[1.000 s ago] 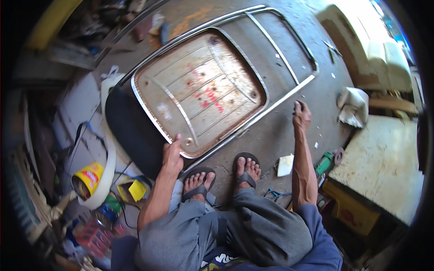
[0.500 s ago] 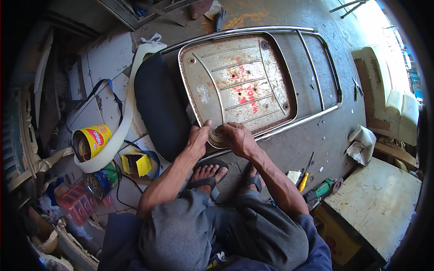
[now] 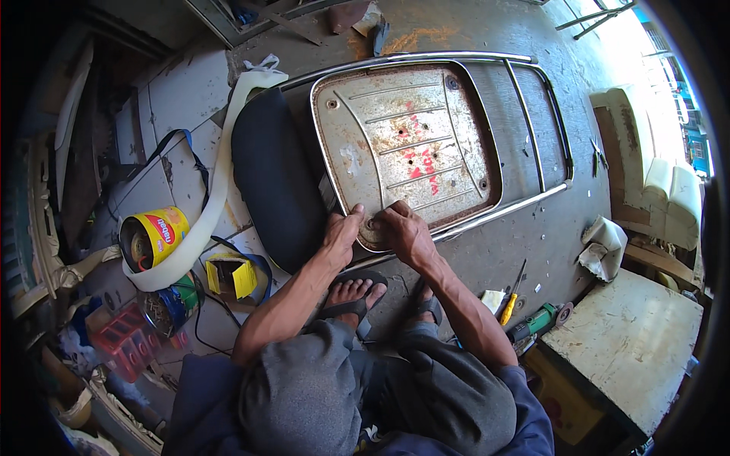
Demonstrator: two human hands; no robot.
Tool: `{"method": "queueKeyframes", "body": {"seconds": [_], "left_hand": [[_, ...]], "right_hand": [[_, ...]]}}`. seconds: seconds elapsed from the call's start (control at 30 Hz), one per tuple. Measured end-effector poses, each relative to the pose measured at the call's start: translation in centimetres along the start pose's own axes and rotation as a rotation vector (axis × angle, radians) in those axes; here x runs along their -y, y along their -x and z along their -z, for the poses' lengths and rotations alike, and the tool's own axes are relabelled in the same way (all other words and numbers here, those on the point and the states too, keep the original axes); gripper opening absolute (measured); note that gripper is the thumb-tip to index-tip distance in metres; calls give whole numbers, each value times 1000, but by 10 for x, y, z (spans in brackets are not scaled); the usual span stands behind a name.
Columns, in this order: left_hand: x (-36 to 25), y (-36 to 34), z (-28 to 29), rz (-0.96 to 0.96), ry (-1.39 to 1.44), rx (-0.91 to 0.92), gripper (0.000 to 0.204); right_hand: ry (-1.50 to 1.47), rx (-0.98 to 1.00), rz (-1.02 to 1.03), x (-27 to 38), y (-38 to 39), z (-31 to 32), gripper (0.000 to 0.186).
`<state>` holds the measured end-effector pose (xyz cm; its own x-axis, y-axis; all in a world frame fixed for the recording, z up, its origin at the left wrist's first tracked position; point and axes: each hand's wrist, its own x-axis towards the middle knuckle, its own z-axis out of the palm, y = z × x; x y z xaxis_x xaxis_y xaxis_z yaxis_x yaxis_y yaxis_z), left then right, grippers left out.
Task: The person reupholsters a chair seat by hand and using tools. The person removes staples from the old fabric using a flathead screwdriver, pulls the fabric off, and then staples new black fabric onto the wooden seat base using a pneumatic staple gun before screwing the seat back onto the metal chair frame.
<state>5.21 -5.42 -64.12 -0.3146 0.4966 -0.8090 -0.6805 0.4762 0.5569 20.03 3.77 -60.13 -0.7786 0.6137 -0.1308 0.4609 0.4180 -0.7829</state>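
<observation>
The pan (image 3: 418,163) lies over the frame (image 3: 525,128); the left hand (image 3: 342,235) clamps the pan's near corner, seemingly to steady it, while the right hand (image 3: 407,237) bunches its fingers there, anything pinched hidden from me.

Seat pan (image 3: 422,144) was sheet metal, worn semi-gloss, rough w/ rust nr edges; rim smooth, bright. Tubular frame (image 3: 525,200) alongside pan was metal, glossy, chrome-like. Cushion (image 3: 274,175) just L of pan was matt, smooth; cloth or vinyl, couldn't tell. Strip (image 3: 222,171) farther L of pan looked matt, foam-like. Screwdriver (image 3: 509,308), lower R of pan, had glossy plastic-like hdl, metal shaft. Floor (image 3: 487,258) below pan was matt, concrete-like.
</observation>
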Motion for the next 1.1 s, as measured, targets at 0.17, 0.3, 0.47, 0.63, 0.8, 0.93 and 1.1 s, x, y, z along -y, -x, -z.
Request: {"method": "queueKeyframes", "body": {"seconds": [0.17,0.3,0.47,0.63,0.8,0.93,1.1], "left_hand": [[4,-1,12,-6,-2,-15,37],[8,-5,18,-38,-27,-38,39],[10,-10,16,-25,-42,-41,38],[26,-21,11,-37,-91,-175,38],[28,-25,-4,-65,-119,-188,39],[19,-12,4,-45,-121,-141,39],[12,-5,2,-86,-112,-113,38]], "right_hand": [[17,-228,-130,14,27,24,21],[222,-806,-549,-67,111,78,25],[691,-596,-1446,-178,275,74,53],[462,-571,-1327,-216,343,87,55],[153,-961,-1315,-187,325,101,47],[97,-712,-711,-32,212,113,34],[457,-64,-118,104,118,103,30]]}}
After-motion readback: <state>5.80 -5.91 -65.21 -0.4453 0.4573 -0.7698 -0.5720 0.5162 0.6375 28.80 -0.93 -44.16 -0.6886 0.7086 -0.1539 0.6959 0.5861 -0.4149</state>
